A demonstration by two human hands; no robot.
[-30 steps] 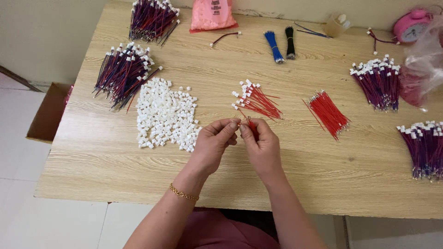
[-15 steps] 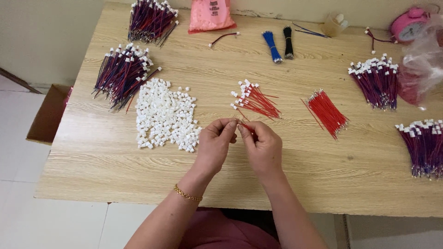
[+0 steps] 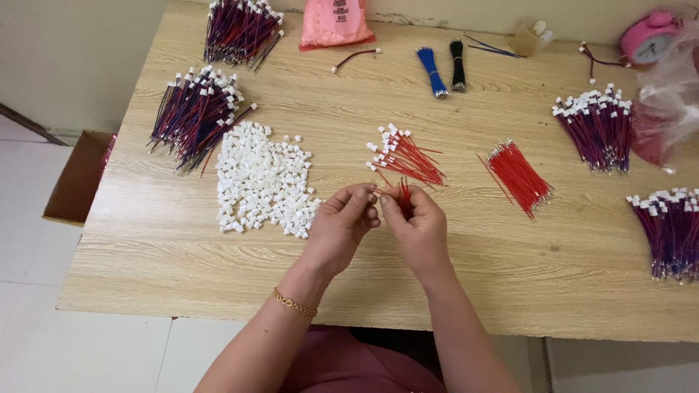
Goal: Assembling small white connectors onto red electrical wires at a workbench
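Nearest the camera, over the front part of the wooden surface [image 3: 182, 269], the left hand [image 3: 341, 229] and right hand [image 3: 415, 225] meet almost fingertip to fingertip. Left-hand fingers [image 3: 366, 204] are pressed together in a pinch on something too small to make out, while right-hand fingers [image 3: 391, 206] pinch a few thin red wires [image 3: 403, 196] that stand up from the grip. Just left of the hands lies a heap of small white plugs [image 3: 263, 180]. Just beyond the hands rests a fan of red wires with white plugs [image 3: 405, 156], and to its right a bare red wire bundle [image 3: 518, 176]. Farther off sit bundles of dark wires [image 3: 195, 115], blue and black wire coils [image 3: 443, 67], and a pink bag [image 3: 335, 22].
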